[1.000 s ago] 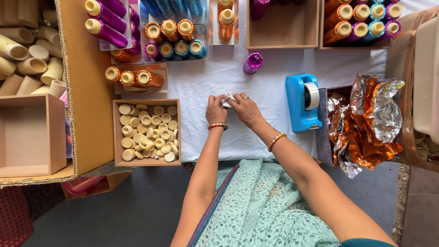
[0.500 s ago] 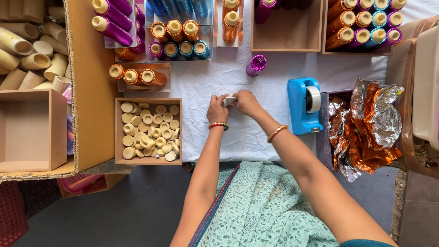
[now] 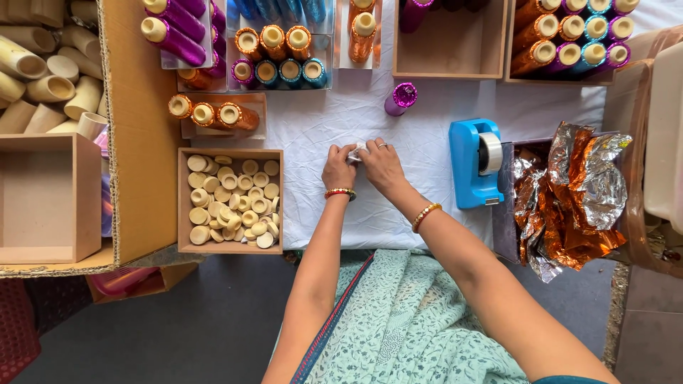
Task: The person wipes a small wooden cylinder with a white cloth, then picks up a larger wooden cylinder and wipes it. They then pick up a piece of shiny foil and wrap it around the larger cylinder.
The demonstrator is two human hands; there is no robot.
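Both my hands meet over a white cloth (image 3: 334,117) on the work surface. My left hand (image 3: 338,168) and my right hand (image 3: 382,165) pinch a small silvery-white piece (image 3: 357,151) between their fingertips; most of it is hidden by the fingers. A purple glitter-wrapped tube (image 3: 400,98) lies just beyond my hands. A blue tape dispenser (image 3: 475,162) stands right of my right hand. Left of my left hand is a wooden box (image 3: 183,203) filled with several small cream-coloured caps (image 3: 231,203).
Crumpled orange and silver foil (image 3: 569,199) lies in a tray at the right. Foil-wrapped tubes in orange, purple and blue (image 3: 274,50) fill boxes along the far edge. A cardboard box (image 3: 135,128) with plain cream tubes (image 3: 43,78) and an empty wooden box (image 3: 43,199) sit at the left.
My hands stay together on the small piece, shifting slightly nearer to me while the fingers work it. Nothing else has moved.
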